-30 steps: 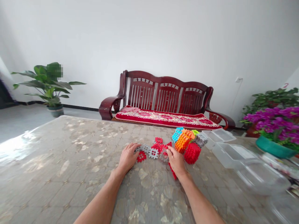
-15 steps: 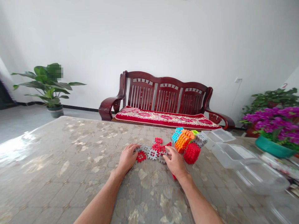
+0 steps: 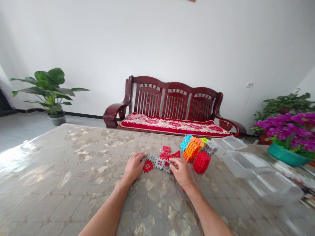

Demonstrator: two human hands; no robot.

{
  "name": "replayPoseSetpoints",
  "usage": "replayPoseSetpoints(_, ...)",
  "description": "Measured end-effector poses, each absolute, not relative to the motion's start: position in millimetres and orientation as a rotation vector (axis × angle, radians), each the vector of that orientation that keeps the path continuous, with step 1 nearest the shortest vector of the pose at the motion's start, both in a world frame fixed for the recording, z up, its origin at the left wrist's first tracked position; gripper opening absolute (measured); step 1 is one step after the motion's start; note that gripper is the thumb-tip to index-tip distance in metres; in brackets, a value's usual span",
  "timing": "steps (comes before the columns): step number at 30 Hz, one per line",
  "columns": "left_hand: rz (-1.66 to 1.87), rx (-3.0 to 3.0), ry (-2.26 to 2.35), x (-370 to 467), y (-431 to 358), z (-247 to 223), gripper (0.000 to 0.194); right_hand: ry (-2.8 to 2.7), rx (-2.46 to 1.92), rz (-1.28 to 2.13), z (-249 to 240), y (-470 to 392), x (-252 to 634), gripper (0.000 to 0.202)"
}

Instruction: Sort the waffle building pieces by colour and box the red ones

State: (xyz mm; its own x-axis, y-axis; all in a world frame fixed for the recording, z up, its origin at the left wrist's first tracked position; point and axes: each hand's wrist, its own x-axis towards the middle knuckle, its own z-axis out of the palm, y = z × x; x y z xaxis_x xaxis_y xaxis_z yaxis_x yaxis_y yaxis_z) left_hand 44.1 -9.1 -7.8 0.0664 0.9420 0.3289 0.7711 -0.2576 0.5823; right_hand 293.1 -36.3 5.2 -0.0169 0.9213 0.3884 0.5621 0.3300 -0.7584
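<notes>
A row of grey interlocking plastic tiles [image 3: 159, 163] with notched edges and square holes lies on the table between my hands. My left hand [image 3: 133, 167] has its fingers closed on the row's left end. My right hand [image 3: 180, 169] pinches the grey tile at the right end between thumb and fingers, partly hiding it. Just below the row, beside my left fingertips, is a red notched tile [image 3: 148, 166]. Behind the row lie more red pieces [image 3: 166, 149], including a red triangular piece [image 3: 175, 154].
Right of my right hand stand stacks of red tiles [image 3: 201, 162], orange tiles [image 3: 192, 149], blue tiles [image 3: 186, 142] and grey tiles [image 3: 210, 148]. Clear plastic boxes [image 3: 237, 167] and a teal pot of purple flowers [image 3: 287, 154] stand farther right. A wooden bench [image 3: 176, 101] is beyond the table [image 3: 81, 170].
My right hand has shifted slightly left with the right-end grey tile, which now sits against the neighbouring grey tile. My left hand has stayed at the row's left end.
</notes>
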Motion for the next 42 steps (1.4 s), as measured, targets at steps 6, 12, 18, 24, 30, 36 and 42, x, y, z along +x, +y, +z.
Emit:
replayPoseSetpoints(6,0.975,2.096,1.732,44.5,-10.2,-5.9,0.035,-1.833,-1.322,0.562,5.1,-42.1,287.4,0.045)
replayPoseSetpoints(12,0.98,2.088,1.736,44.6,-11.0,-5.8,0.035,-1.974,-1.355,0.525,13.1,-48.6,286.7,0.054)
replayPoseSetpoints(18,0.964,2.083,1.762,45.7,-12.9,-3.0,0.034,-2.096,-1.341,0.424,20.1,-53.1,285.7,0.056)
replayPoseSetpoints(24,0.972,2.086,1.749,45.2,-10.9,-5.8,0.035,-2.102,-1.378,0.292,14.5,-53.2,284.6,0.05)
replayPoseSetpoints(30,0.962,2.082,1.752,45.3,-11.5,-5.0,0.035,-2.062,-1.414,0.226,14.3,-53.8,284.8,0.048)
replayPoseSetpoints(36,0.959,2.077,1.766,45.9,-12.3,-3.8,0.035,-2.089,-1.434,0.235,13.4,-52.5,283.8,0.048)
replayPoseSetpoints(42,0.955,2.096,1.756,44.8,-11.8,-3.9,0.036,-2.119,-1.458,0.171,11.9,-54.0,281.9,0.05)
